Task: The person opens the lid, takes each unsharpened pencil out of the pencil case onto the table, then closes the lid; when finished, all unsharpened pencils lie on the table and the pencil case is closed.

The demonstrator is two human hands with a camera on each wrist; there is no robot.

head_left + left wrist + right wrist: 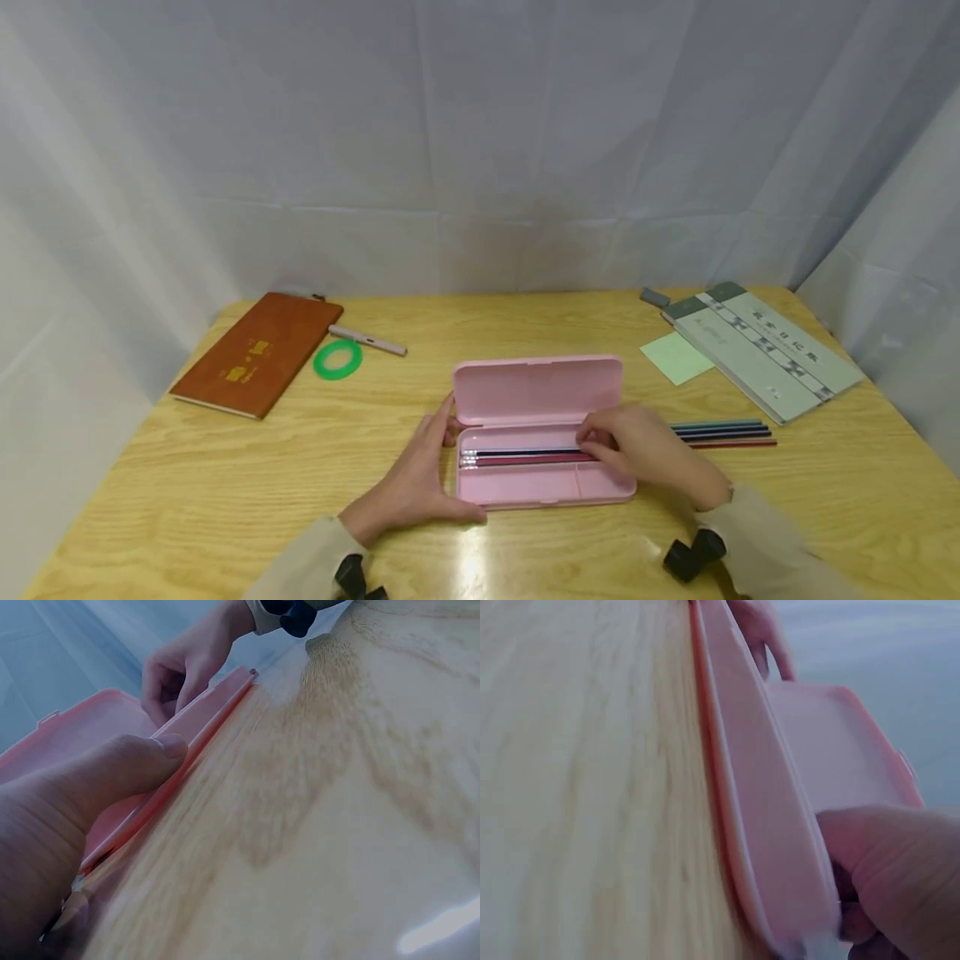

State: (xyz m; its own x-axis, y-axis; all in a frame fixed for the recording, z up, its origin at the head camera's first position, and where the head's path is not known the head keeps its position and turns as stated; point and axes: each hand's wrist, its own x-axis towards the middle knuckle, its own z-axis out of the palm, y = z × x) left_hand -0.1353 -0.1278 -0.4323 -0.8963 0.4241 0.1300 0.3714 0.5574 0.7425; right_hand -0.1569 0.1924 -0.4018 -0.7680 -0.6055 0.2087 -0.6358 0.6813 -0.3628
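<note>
Gripping the open pink plastic pencil case (517, 484) by its left end, the left hand (414, 481) steadies it while the right hand (647, 446), fingers curled, pinches slim dark and red pencils (527, 459) inside, which could roll askew if released unevenly.

Grey-green book (765, 350): cover seems to read "现金日记账". Brown notebook (258, 354): gold lettering, too small to read.

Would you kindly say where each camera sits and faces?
Head: on the head, facing forward and down at the pink case; left hand and right hand show.
Left wrist: worn there, facing rightward along the case; left hand close, right hand beyond.
Right wrist: worn there, facing leftward along it; right hand close, left hand beyond.
Both wrist views show the lid.
</note>
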